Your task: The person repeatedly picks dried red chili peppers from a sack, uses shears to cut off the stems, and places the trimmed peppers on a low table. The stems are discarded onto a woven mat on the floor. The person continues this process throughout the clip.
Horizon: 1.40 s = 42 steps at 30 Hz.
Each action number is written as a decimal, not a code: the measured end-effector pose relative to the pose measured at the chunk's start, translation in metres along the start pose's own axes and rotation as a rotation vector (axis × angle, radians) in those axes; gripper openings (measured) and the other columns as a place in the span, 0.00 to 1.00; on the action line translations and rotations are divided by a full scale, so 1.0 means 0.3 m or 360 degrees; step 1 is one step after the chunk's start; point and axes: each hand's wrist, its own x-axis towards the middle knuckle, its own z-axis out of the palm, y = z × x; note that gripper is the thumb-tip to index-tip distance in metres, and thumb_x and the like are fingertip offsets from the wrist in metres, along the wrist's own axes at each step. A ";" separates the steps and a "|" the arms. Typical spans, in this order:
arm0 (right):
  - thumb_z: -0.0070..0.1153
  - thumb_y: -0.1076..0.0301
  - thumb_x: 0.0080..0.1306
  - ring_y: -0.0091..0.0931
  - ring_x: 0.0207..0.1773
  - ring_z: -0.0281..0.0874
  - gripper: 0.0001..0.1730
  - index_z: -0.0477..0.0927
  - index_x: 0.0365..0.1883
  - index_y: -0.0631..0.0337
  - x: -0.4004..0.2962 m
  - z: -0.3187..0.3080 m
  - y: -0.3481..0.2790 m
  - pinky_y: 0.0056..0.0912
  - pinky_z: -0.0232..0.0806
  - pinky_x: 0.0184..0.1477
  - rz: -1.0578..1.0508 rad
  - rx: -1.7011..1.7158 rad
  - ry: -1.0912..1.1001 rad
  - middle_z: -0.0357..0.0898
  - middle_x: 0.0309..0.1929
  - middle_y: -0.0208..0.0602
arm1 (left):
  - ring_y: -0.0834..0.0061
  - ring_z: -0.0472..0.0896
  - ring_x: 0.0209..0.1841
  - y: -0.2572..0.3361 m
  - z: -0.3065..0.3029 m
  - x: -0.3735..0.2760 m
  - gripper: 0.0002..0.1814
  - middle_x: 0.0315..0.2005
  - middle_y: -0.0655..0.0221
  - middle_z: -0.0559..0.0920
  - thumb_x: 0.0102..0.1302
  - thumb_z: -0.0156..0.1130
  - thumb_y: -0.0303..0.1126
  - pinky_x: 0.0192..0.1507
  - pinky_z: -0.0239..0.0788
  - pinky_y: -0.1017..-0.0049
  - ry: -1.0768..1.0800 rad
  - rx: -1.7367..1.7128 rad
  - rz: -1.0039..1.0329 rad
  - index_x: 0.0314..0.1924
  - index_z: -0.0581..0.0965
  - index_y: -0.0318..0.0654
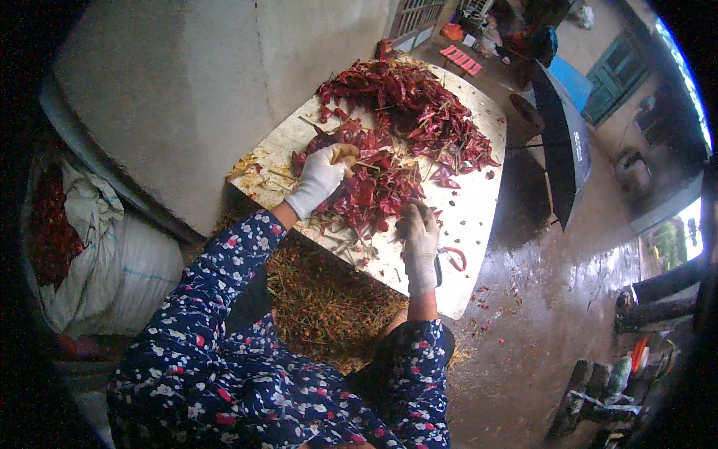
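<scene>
My left hand [325,171], in a white work glove with tan fingertips, is over the near heap of dried red chilies [367,193]. Its thumb and forefinger pinch a pale chili stem [367,165]. At the heap's right edge, my gloved right hand [420,233] has its fingers curled down among the chilies. What is under those fingers is hidden. A hand tool with red-and-dark handles [453,258], partly covered, lies on the table beside my right wrist. The pale tabletop [477,207] bears both heaps and loose stems.
Beyond lies a larger dried chili heap [415,106]. Stems and scraps [320,297] are piled below the table's near edge. A white woven sack [134,264] with red contents stands left, by the wall [219,73]. An opened black umbrella [566,146] stands right, on wet floor [527,303].
</scene>
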 end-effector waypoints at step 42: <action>0.61 0.62 0.63 0.33 0.40 0.79 0.08 0.83 0.41 0.47 -0.129 0.068 -0.071 0.43 0.73 0.46 -0.1933 -0.2056 -0.0522 0.79 0.30 0.29 | 0.85 0.71 0.20 0.088 0.123 -0.183 0.10 0.23 0.78 0.78 0.80 0.56 0.37 0.21 0.63 0.80 -0.0365 -0.0587 -0.0646 0.46 0.80 0.39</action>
